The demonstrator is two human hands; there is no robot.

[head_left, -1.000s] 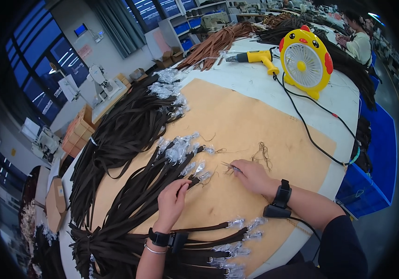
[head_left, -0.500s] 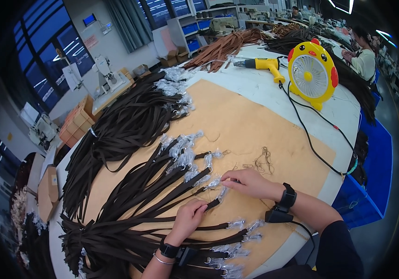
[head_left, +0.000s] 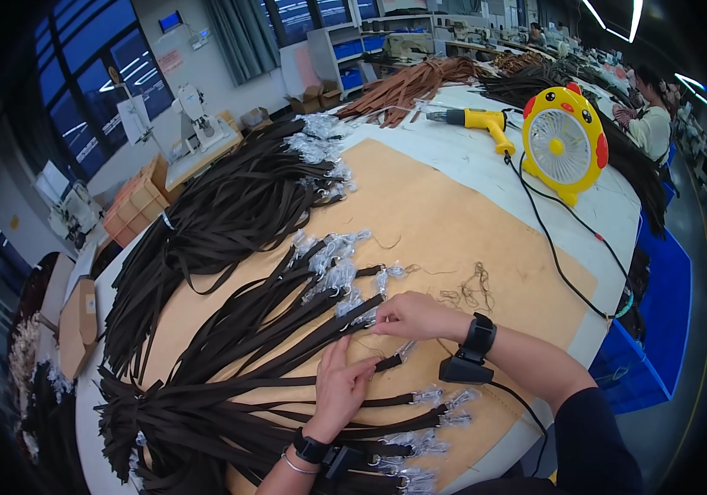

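Wall notice: pinkish sheet (head_left: 169, 60) on back wall, has print, too small to read.
Wall screen: sm. blue-lit panel (head_left: 169, 21) up high, content can't be made out.
Carton: brown cardboard box (head_left: 81, 330) at L edge of table, pale label patch on side, print illegible.
Heat gun: yellow/blk heat gun (head_left: 477, 121) lying on far part of table; markings, if any, too sm. to tell.
Fan: yellow chick-shaped fan (head_left: 566, 144), upright, R of heat gun.
Straps: front bundle of dk straps (head_left: 172, 404) on tan sheet (head_left: 460, 223), ends fanned out toward the hands; ends carry metal clips in clear plastic wrap (head_left: 333, 268).
L hand: L hand (head_left: 341, 384) open, fingers extended, thumb apart, resting over straps.
R hand: R hand (head_left: 415, 316), fingers bent, tips together at a strap end, just above L hand; can't tell what's gripped.
Hidden: R fingertips' contact pt; strap parts under L hand.
Cut off: nearest straps + L forearm at lower edge; far-R person (head_left: 650, 124) partly dim.
Threads: loose tangle (head_left: 477, 289), above R forearm, strands blurry.
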